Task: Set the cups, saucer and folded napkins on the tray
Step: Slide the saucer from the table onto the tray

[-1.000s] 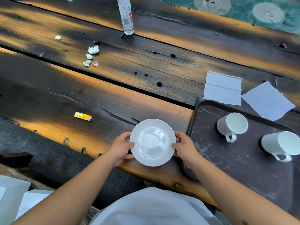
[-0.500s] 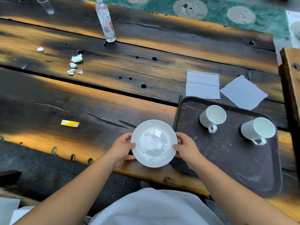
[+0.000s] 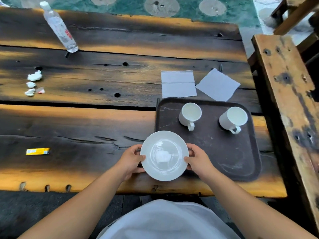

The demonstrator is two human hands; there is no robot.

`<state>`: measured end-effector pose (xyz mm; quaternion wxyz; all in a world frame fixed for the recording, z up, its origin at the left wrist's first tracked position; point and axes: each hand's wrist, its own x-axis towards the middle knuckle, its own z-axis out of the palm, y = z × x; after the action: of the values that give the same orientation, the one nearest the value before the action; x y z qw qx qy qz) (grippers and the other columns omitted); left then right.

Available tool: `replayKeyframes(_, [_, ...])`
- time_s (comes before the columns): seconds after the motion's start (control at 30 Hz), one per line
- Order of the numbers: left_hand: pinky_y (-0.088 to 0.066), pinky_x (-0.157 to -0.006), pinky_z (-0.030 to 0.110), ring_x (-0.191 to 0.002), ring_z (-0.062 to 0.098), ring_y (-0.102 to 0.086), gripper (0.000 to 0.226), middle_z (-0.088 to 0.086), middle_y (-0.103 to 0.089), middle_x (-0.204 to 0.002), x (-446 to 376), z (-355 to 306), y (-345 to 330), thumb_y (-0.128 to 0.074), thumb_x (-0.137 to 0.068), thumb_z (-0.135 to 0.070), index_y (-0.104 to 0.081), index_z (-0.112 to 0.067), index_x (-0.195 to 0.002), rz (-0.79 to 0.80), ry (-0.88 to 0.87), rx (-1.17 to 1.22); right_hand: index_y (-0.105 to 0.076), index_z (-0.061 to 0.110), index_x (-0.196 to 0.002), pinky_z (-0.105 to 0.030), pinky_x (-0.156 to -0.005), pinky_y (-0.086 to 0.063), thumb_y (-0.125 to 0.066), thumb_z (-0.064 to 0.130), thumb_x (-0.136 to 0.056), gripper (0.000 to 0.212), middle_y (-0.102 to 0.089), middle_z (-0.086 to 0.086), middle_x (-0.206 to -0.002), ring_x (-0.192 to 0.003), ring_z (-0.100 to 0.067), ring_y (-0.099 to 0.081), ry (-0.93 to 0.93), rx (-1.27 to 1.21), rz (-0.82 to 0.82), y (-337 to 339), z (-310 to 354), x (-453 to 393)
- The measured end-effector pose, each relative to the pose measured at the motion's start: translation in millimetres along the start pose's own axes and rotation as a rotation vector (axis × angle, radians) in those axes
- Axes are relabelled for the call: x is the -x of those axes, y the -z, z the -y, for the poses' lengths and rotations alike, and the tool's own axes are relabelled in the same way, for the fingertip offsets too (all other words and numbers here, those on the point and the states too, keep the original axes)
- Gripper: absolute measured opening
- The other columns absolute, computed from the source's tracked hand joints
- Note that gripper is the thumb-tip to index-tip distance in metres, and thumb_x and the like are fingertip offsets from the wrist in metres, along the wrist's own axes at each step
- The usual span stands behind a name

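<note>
While both hands' fingers [image 3: 138, 156] pinch its rim, the saucer [image 3: 164, 155] faces up, level.

The saucer [image 3: 164, 155] hides the near-left corner of the tray [image 3: 233, 152] and the fingers curled beneath its rim, so only the thumbs and backs of the left hand [image 3: 131, 159] and right hand [image 3: 198, 161] show; whether the saucer rests on the tray or is held above it cannot be told. Print on the bottle [image 3: 59, 28] label and on the small yellow packet [image 3: 37, 151] is too small to read. Both forearms and the white garment [image 3: 165, 221] run off the bottom edge, and the bench [image 3: 286, 94] is cut by the right edge.
</note>
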<state>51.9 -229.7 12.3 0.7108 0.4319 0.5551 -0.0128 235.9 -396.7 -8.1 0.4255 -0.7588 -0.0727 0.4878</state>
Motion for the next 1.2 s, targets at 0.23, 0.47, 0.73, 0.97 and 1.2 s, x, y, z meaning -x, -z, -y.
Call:
replayKeyframes(0.23, [-0.060, -0.072, 0.045, -0.104, 0.030, -0.066, 0.031, 0.015, -0.067, -0.112, -6.7, 0.8, -43.9, -0.049, -0.097, 0.005, -0.062, -0.016, -0.116, 0.036, 0.029, -0.081, -0.063, 0.035, -0.109, -0.031, -0.065, -0.061, -0.054, -0.008, -0.089, 0.049, -0.073, 0.003, -0.093, -0.089, -0.015, -0.071, -0.031, -0.002, -0.032, 41.3, -12.0, 6.8])
replayKeyframes(0.47, [-0.061, -0.065, 0.039, -0.095, 0.024, -0.068, 0.029, 0.007, -0.067, -0.096, -12.5, 8.5, -77.8, -0.051, -0.097, 0.004, -0.064, -0.017, -0.112, 0.040, 0.046, -0.111, -0.062, 0.037, -0.108, -0.040, -0.072, -0.063, -0.055, -0.008, -0.090, 0.049, -0.072, -0.002, -0.095, -0.092, -0.020, -0.070, -0.048, 0.043, -0.040, 75.7, -22.7, -0.1])
replayKeyframes(0.73, [-0.062, -0.073, 0.045, -0.098, 0.023, -0.068, 0.031, 0.007, -0.068, -0.102, -27.0, 8.4, -96.3, -0.052, -0.096, 0.003, -0.065, -0.021, -0.112, 0.002, 0.053, -0.174, -0.062, 0.033, -0.115, -0.040, -0.074, -0.063, -0.058, -0.004, -0.091, 0.045, -0.072, -0.005, -0.100, -0.094, -0.021, -0.070, -0.058, 0.067, -0.015, 95.2, -30.9, -14.4])
replayKeyframes(0.97, [-0.063, -0.067, 0.041, -0.096, 0.023, -0.068, 0.029, 0.006, -0.069, -0.106, -40.7, 6.9, -102.8, -0.053, -0.097, 0.000, -0.066, -0.024, -0.107, -0.054, 0.082, -0.224, -0.054, 0.040, -0.118, -0.039, -0.071, -0.063, -0.058, -0.002, -0.090, 0.051, -0.069, -0.006, -0.096, -0.090, -0.022, -0.069, -0.055, 0.107, -0.011, 99.1, -28.6, -30.5])
replayKeyframes(1.2, [-0.063, -0.067, 0.039, -0.095, 0.023, -0.069, 0.030, 0.007, -0.071, -0.103, -56.2, 1.6, -103.7, -0.053, -0.096, 0.001, -0.066, -0.025, -0.105, -0.043, 0.077, -0.234, -0.056, 0.048, -0.105, -0.035, -0.065, -0.063, -0.058, -0.002, -0.089, 0.053, -0.068, -0.005, -0.094, -0.086, -0.021, -0.069, -0.047, 0.168, -0.009, 99.1, -24.6, -49.6])
